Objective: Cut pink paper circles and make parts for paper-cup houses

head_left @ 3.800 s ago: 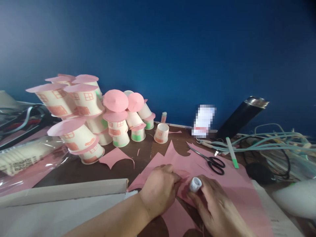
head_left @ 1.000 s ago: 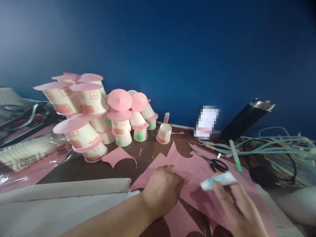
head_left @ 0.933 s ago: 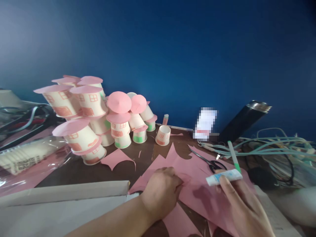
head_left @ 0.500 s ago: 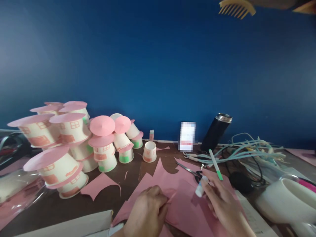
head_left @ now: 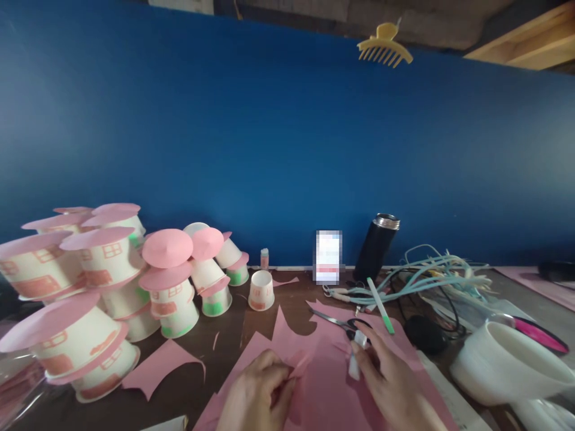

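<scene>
A: Room around the hands?
B: Scissors (head_left: 344,323) crowded the right hand (head_left: 389,380); bare table sat left.
A: Grips?
B: Right fingers pinched a small white glue stick (head_left: 356,357); left hand (head_left: 258,398) pinched a creased pink paper piece (head_left: 300,363).

Paper sheet (head_left: 323,383) lies on the table (head_left: 224,353) at front centre, scissors (head_left: 341,322) on its far edge. Stacked cups (head_left: 108,287) stand to the left, one cup (head_left: 261,290) between them and the flask (head_left: 375,256). Cables (head_left: 431,278) and bowl (head_left: 503,365) lie right.
</scene>
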Demonstrator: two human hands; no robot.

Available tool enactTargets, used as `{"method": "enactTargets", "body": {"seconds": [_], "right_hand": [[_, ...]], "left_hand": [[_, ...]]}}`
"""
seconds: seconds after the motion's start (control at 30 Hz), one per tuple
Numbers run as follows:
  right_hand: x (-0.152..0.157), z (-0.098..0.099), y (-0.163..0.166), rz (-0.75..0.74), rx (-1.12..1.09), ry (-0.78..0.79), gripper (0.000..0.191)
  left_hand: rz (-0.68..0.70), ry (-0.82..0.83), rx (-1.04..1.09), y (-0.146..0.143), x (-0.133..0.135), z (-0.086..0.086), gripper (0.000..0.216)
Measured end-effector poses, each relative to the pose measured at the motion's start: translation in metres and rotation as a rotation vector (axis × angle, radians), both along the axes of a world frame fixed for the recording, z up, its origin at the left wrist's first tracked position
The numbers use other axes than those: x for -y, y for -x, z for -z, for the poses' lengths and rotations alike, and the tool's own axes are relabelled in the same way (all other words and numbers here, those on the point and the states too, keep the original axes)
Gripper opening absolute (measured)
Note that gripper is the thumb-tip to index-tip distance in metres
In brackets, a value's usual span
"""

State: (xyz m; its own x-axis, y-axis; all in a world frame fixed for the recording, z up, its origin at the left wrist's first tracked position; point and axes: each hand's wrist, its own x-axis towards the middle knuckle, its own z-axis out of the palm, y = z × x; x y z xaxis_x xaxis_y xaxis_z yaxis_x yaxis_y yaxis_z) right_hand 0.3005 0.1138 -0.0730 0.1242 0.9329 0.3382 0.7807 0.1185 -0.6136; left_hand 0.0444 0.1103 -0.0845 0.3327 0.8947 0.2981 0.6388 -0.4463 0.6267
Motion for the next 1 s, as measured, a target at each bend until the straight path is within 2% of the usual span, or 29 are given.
{"method": "enactTargets", "body": {"seconds": [0.07, 0.27, 0.33, 0.4, 0.5, 0.57, 0.63, 0.73, 0.8, 0.9, 1.0], "right_hand": [[0.0, 0.001, 0.0, -0.001, 0.048, 0.016, 0.042], [0.001, -0.003, 0.003, -0.018, 0.071, 0.233, 0.058], [0.004, -0.009, 0.004, 0.003, 0.08, 0.234, 0.059], [0.011, -0.017, 0.009, 0.054, 0.075, 0.165, 0.056], [0.025, -0.032, 0.025, -0.05, -0.161, 0.115, 0.034], [0.035, -0.041, 0.038, -0.182, -0.338, 0.259, 0.041], [0.041, -0.048, 0.049, -0.251, -0.438, 0.37, 0.05], [0.045, -0.052, 0.06, -0.33, -0.569, 0.48, 0.05], [0.045, -0.05, 0.062, -0.337, -0.665, 0.532, 0.046], [0.045, -0.046, 0.064, -0.248, -0.792, 0.544, 0.036], [0.045, -0.045, 0.064, -0.223, -0.927, 0.548, 0.027]], "left_hand": [[0.0, -0.009, 0.003, 0.0, 0.0, 0.001, 0.028], [0.007, 0.039, 0.039, -0.001, 0.002, -0.006, 0.03], [-0.006, 0.044, 0.051, -0.002, 0.005, -0.012, 0.029], [-0.024, 0.026, 0.039, -0.004, 0.008, -0.018, 0.028], [-0.004, -0.121, -0.018, -0.005, 0.014, -0.023, 0.025], [0.025, -0.268, -0.078, -0.005, 0.017, -0.025, 0.022], [0.064, -0.41, -0.148, -0.004, 0.02, -0.028, 0.021], [0.115, -0.567, -0.249, -0.005, 0.024, -0.034, 0.022], [0.12, -0.612, -0.296, -0.007, 0.026, -0.036, 0.022], [0.123, -0.639, -0.313, -0.007, 0.028, -0.035, 0.024], [0.034, -0.575, -0.213, -0.005, 0.028, -0.029, 0.041]]}}
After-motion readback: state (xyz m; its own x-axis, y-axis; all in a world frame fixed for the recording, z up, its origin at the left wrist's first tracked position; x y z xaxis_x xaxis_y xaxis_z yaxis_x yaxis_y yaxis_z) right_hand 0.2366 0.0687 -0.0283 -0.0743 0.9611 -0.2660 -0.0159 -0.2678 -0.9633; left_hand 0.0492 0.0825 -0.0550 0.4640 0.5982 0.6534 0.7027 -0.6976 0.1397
